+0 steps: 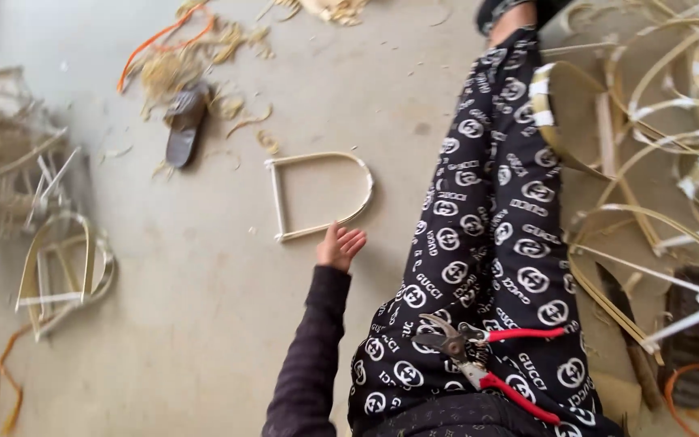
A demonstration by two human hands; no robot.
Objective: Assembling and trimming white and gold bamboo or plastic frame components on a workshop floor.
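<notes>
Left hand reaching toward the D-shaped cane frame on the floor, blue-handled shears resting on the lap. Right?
Not quite: the head view shows the shears with red handles, not blue. The rest holds: left hand open beside the D-shaped cane frame on the floor.

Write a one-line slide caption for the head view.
Left hand reaches toward a D-shaped cane frame on the concrete floor; red-handled shears rest on the lap.

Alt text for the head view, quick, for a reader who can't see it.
The person's left hand, fingers open, reaches toward a pale D-shaped bent-cane frame on the concrete floor, just short of it. Red-handled pruning shears rest on the lap of black patterned trousers; more bent-cane frames are piled alongside.
</notes>
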